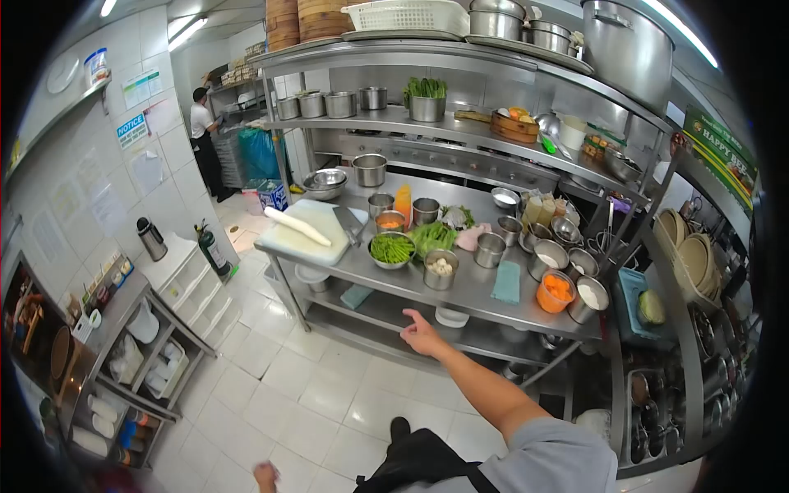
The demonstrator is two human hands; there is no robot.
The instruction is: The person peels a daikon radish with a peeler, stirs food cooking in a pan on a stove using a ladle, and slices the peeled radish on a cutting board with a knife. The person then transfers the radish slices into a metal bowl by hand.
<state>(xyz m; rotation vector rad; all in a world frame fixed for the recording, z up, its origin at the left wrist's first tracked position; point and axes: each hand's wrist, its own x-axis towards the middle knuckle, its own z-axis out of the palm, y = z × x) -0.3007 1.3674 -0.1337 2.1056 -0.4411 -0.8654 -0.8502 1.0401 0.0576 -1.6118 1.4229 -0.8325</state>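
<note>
Steel, upright, the pot of white pieces [440,278] stands near the front of the surface [472,288], ahead and slightly right of the nearer right grip [422,334], loosely open, apparently empty. The left grip [265,476] blurs; whether it's closed, I cannot tell.

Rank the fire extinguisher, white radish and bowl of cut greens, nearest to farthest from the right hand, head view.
1. Bowl of cut greens: ahead of the right hand.
2. White radish: left, on the board.
3. Fire extinguisher: farther left.
</note>
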